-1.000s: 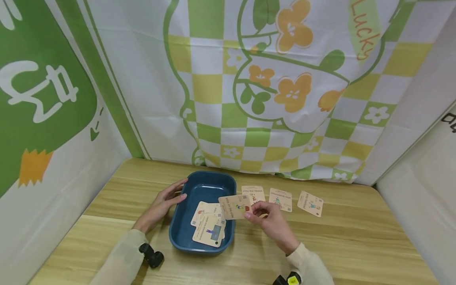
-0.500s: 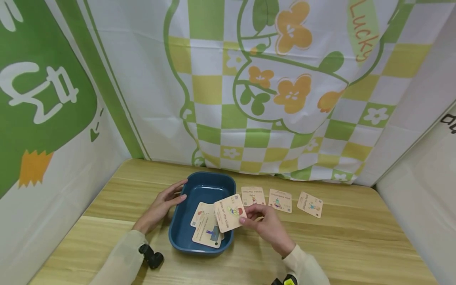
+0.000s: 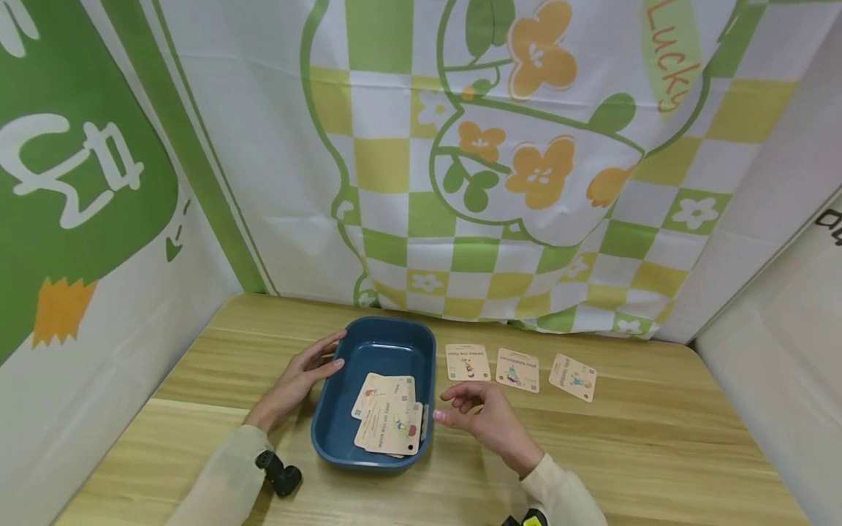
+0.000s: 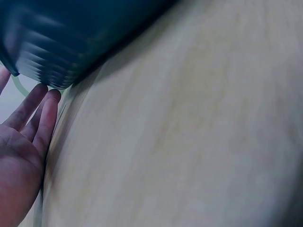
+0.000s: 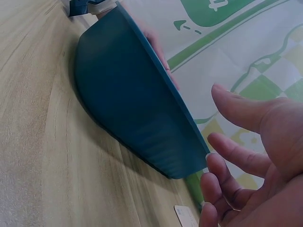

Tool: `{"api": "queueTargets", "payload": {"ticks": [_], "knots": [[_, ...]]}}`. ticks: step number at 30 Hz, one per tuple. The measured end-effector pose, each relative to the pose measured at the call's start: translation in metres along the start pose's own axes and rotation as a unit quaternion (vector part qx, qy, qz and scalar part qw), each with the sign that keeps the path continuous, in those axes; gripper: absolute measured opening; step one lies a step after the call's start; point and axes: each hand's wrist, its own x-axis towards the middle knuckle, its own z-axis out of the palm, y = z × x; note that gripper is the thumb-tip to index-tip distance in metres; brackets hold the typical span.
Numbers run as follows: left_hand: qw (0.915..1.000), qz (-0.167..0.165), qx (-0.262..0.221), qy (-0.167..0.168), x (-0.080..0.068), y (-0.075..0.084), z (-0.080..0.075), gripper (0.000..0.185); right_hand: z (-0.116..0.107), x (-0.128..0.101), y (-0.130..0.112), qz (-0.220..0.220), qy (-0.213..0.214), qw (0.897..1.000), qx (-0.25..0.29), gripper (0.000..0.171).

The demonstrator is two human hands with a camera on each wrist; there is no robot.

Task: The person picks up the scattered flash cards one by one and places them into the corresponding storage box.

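A: In the tray [image 3: 372, 343], cards [image 3: 389, 420] stacked at the near end, top one face up
B: Hands?
A: Right hand [image 3: 483, 420] just beside the tray's right rim, fingers loose, holding nothing. Left hand [image 3: 296, 380] flat against the left rim, fingers straight
B: Rest?
A: Three cards [image 3: 520, 369] in a row on the table [image 3: 658, 453], right of the tray

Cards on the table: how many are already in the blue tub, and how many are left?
Several cards lie stacked in the blue tub. The right hand hovers empty beside it; the left hand rests against its far-left rim. Three cards remain in a row on the wooden table.
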Motion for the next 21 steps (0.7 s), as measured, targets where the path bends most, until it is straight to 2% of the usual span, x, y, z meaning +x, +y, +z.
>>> {"api": "queueTargets", "payload": {"ticks": [11, 21], "knots": [[1.0000, 0.006, 0.000, -0.001, -0.001, 0.001, 0.000, 0.060, -0.011, -0.001, 0.003, 0.023, 0.017, 1.000, -0.012, 0.035], [1.0000, -0.001, 0.002, 0.000, -0.001, 0.002, 0.000, 0.061, -0.055, -0.003, 0.025, 0.050, 0.063, 0.995, -0.066, 0.037]]}}
